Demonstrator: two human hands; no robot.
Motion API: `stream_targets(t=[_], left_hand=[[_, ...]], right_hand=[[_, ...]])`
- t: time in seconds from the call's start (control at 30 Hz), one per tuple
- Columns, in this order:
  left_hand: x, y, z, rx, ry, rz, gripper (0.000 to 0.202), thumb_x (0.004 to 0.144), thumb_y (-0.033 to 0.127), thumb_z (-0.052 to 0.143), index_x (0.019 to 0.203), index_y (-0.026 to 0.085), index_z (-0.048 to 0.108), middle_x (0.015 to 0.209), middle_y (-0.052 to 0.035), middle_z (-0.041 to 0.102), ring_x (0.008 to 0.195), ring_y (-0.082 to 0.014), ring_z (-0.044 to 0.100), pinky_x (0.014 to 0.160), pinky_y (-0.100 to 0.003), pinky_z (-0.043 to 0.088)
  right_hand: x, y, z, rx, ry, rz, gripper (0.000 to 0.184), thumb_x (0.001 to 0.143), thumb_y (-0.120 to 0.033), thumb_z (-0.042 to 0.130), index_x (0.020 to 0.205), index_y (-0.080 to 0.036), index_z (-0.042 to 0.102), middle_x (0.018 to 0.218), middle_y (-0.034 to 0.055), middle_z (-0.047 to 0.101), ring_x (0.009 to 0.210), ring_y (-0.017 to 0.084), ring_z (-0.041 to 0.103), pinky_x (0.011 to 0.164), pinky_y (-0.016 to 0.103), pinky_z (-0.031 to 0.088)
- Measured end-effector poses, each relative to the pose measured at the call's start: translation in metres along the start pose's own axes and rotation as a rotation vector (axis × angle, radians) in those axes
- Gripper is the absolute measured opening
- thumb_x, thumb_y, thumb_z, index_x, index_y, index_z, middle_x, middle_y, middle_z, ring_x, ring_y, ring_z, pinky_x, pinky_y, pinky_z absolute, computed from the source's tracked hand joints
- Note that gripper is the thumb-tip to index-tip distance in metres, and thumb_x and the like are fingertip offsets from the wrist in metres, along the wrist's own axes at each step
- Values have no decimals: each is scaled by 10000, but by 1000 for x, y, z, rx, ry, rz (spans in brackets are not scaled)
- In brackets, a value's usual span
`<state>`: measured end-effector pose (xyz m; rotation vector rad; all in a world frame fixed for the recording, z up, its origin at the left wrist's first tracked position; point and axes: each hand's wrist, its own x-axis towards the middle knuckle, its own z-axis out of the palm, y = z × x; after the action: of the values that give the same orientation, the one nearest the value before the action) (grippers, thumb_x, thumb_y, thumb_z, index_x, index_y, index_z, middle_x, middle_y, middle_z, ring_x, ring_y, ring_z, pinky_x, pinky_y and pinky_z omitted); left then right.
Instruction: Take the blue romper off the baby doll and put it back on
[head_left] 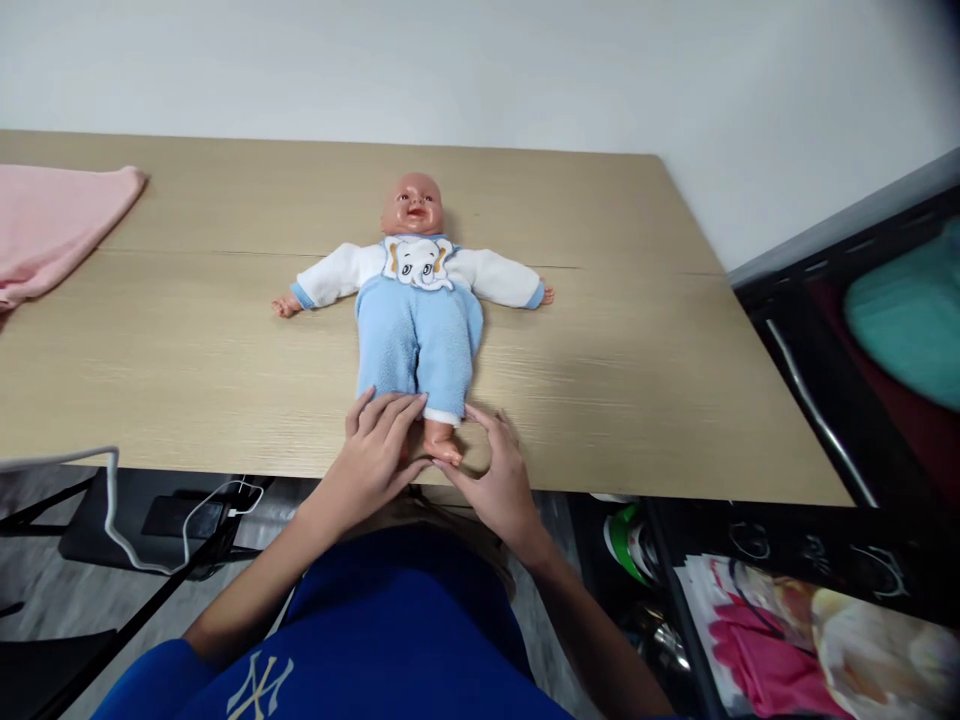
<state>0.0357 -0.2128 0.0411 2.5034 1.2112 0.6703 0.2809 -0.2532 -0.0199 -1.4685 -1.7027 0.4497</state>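
A baby doll point(417, 300) lies on its back on the wooden table point(637, 360), arms spread, head toward the wall. It wears a white top with an elephant bib and light blue trousers. My left hand point(375, 455) rests over the doll's left trouser leg and foot near the table's front edge, fingers curled onto the cloth. My right hand point(499, 480) sits beside the doll's other bare foot point(442, 445), thumb and fingers curved round it in a loose pinch.
A pink cloth point(52, 225) lies at the table's far left. A white cable point(112, 490) hangs off the front left edge. Right of the table stands a dark rack point(817, 420) with green and red fabric and packaged items below.
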Motion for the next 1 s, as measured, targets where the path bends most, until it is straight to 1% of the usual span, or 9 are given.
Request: stream_targets(t=[0.1,0.2,0.37,0.43,0.53,0.6,0.67,0.87,1.0], left_hand=[[1,-2,2,-3,22,-38,731,1161,449,758,1823,388,454,1605,-106,778,1521,-398,697,1427,-700,431],[0,-3,0,-18,33,-56,622,1148,452,773,1730,389,561,1554,-101,794,1492,-399,698,1401,-704,459],[6,-4,-18,-59,36,-36,621,1112,565,814,1675,427,592,1603,-105,744,1503,-403,665,1406,-694,441],[20,-5,-28,-45,54,-13,552,1129,580,785,1628,406,623,1624,-108,726,1508,-402,647,1382,-669,457],[59,-13,-36,2,91,23,461,1174,560,711,1567,328,646,1630,-137,707,1504,-405,627,1326,-639,487],[95,-24,-34,31,92,37,494,1160,571,725,1549,276,647,1640,-174,682,1531,-429,594,1322,-647,479],[137,-40,-27,48,67,57,529,1119,542,780,1531,236,651,1644,-201,662,1547,-450,565,1341,-663,455],[252,-85,4,77,-56,173,626,1001,445,882,1519,170,663,1625,-251,642,1553,-472,549,1319,-643,458],[288,-87,16,188,-144,155,815,925,471,947,1586,105,641,1629,-303,633,1521,-513,543,1300,-671,417]], right_hand=[[3,-3,0,35,23,18,690,950,-393,948,1576,-375,658,1430,124,845,1354,470,803,1278,862,570],[2,-3,-2,3,28,-12,714,959,-416,947,1602,-390,636,1425,120,837,1346,476,799,1301,883,534],[4,13,-27,-14,-103,-52,1093,912,-574,1002,1831,-409,433,1676,166,703,1526,518,703,1257,850,589],[13,27,-46,23,-184,-79,1137,885,-646,1016,1833,-390,444,1736,170,653,1600,504,652,1300,808,578],[42,53,-75,46,-226,-70,901,950,-699,943,1711,-363,597,1700,154,681,1605,454,651,1337,749,558],[73,72,-88,-1,-143,-33,802,994,-717,884,1657,-337,640,1663,164,701,1587,444,653,1328,743,553],[110,93,-94,-78,-50,-24,845,969,-760,878,1644,-307,647,1647,184,703,1580,456,635,1345,756,514],[226,147,-79,-190,-46,-40,1137,806,-837,941,1671,-180,604,1753,285,612,1643,501,543,1414,763,375],[266,159,-69,34,-101,2,976,729,-812,992,1420,-163,760,1444,246,810,1339,436,758,1227,660,598]])
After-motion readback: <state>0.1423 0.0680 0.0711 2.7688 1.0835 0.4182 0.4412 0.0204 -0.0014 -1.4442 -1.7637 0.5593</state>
